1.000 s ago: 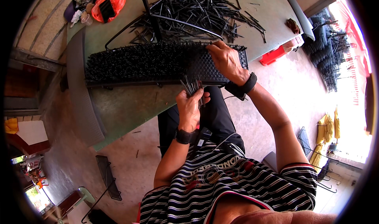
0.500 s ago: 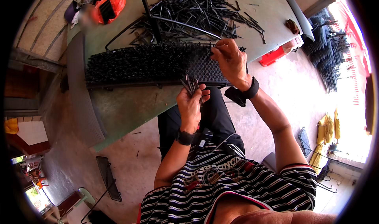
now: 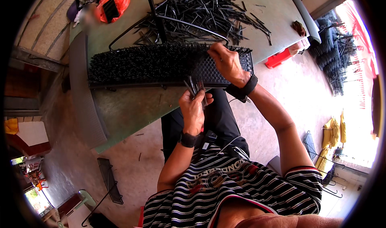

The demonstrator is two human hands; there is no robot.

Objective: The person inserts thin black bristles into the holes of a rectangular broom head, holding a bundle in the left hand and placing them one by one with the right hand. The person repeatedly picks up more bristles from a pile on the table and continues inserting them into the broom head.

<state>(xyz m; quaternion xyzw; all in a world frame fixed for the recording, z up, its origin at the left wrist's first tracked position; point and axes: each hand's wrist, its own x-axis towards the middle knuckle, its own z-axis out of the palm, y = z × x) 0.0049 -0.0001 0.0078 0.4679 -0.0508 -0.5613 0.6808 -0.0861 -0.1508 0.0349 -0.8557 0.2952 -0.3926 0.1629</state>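
Observation:
A long black perforated panel [image 3: 209, 72] lies across the table's near edge. Dense black bristle-like tufts [image 3: 136, 65] cover its left and middle part, while open holes show toward the right. Just in front of the panel, my left hand [image 3: 193, 112] grips a small bundle of thin black strips [image 3: 194, 85], pointing up and away from me. My right hand [image 3: 228, 64] is over the panel's right part, fingers pinched together near the border of the tufts. Whatever sits in that pinch is too small to make out. A heap of loose black strips [image 3: 201, 15] lies beyond the panel.
A black metal frame [image 3: 157, 23] rises behind the panel on the green table [image 3: 136, 107]. At the far left is an orange plastic bag [image 3: 120, 5] with a dark phone-like object. Black wire racks [image 3: 331, 47] are stacked at right; another rack [image 3: 108, 179] lies on the floor.
My right hand has moved slightly left and down, its pinched fingers now closer to the tufts' edge. My left hand stays almost still with its bundle.

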